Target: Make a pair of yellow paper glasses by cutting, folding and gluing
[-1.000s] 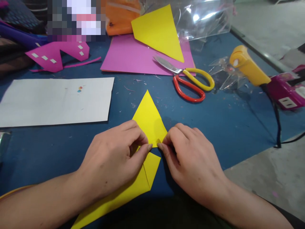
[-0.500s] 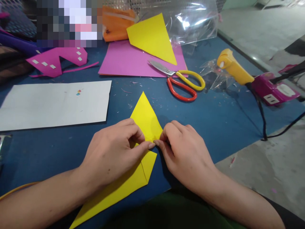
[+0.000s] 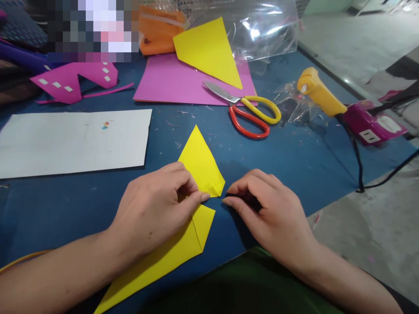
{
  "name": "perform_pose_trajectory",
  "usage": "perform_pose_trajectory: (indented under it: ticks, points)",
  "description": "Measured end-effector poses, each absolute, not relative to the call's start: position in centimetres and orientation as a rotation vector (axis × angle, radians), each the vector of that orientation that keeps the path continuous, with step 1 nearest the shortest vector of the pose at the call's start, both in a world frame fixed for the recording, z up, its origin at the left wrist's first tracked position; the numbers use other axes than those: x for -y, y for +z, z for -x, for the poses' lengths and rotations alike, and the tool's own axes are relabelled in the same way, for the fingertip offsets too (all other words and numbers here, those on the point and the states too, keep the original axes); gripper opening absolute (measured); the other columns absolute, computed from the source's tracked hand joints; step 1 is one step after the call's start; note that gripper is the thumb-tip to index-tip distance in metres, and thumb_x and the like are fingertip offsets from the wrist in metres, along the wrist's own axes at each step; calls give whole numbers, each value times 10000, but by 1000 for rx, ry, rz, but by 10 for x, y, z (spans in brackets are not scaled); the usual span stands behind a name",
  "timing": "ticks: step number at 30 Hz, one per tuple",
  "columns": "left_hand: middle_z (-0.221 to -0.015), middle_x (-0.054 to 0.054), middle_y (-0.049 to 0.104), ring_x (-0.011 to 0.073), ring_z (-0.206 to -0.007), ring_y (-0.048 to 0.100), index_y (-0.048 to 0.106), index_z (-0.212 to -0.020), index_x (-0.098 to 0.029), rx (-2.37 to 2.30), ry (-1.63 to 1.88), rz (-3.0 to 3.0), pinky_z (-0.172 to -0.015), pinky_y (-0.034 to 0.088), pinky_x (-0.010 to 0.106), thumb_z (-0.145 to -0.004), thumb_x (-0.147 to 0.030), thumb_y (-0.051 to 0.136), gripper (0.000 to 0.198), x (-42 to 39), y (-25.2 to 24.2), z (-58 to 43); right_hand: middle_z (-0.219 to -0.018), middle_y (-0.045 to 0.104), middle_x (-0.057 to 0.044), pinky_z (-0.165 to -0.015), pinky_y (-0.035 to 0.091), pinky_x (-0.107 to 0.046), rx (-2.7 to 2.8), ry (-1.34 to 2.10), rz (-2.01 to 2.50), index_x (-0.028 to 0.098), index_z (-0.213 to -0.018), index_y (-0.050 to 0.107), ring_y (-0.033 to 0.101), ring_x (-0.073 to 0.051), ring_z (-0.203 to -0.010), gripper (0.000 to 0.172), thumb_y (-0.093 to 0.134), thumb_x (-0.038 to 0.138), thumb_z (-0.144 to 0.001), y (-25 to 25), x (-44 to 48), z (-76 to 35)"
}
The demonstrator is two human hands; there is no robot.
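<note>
A folded yellow paper (image 3: 199, 163) lies on the blue table (image 3: 294, 161) in front of me, its long tail running down to the lower left. My left hand (image 3: 157, 209) is closed and pinches the paper's folded edge between thumb and fingers. My right hand (image 3: 268, 211) rests on the table just to the right of the fold, fingers curled, its fingertip a little apart from the paper and holding nothing.
Yellow-and-red scissors (image 3: 252, 111) lie beyond the fold on a pink sheet (image 3: 173, 83) beside a yellow paper triangle (image 3: 209, 50). A white sheet (image 3: 72, 141) is at left. A yellow glue gun (image 3: 319, 91) and pink power strip (image 3: 376, 126) sit at right near clear plastic wrap (image 3: 262, 30).
My right hand has let go of the fold and drawn slightly right and down. My left hand keeps its pinch on the yellow paper.
</note>
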State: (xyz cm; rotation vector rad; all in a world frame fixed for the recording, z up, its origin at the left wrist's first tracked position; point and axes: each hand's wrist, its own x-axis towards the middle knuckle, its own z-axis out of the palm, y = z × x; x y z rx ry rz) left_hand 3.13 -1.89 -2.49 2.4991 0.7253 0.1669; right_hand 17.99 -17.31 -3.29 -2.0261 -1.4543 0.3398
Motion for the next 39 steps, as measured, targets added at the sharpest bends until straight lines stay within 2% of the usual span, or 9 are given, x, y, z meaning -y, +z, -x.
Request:
perform_pose_trajectory:
  ticks: [4, 18, 25, 39]
  points:
    - [-691, -21, 591, 111, -561, 506, 605, -676, -213, -716, 171, -2507, -461, 323, 242, -863, -459, 636, 310, 19, -25, -32, -844, 654, -5, -694, 390, -312, 1507, 346, 2060, 204, -843, 626, 574, -169, -772, 81, 647, 214, -921, -32, 164, -178]
    - [-680, -17, 587, 113, -554, 507, 592, -663, -210, -709, 168, -2522, -454, 308, 245, -861, -437, 625, 303, 20, -24, -32, -780, 625, -14, -649, 342, -319, 1521, 323, 2141, 195, -764, 576, 523, -175, -692, 161, 600, 214, -922, -30, 154, -172]
    - [-683, -19, 585, 112, -571, 506, 603, -663, -213, -724, 180, -2465, -470, 308, 245, -863, -443, 636, 307, 19, -25, -31, -863, 654, -5, -660, 375, -309, 1538, 360, 2058, 209, -860, 618, 549, -164, -738, 74, 660, 245, -909, -33, 159, -176]
    - [-749, -25, 605, 113, -623, 540, 628, -726, -226, -654, 110, -2457, -496, 361, 253, -881, -419, 618, 247, 16, -23, -28, -777, 589, -50, -616, 349, -331, 1706, 175, 2157, 188, -816, 558, 536, -202, -680, 190, 462, 204, -979, -35, 151, -168]
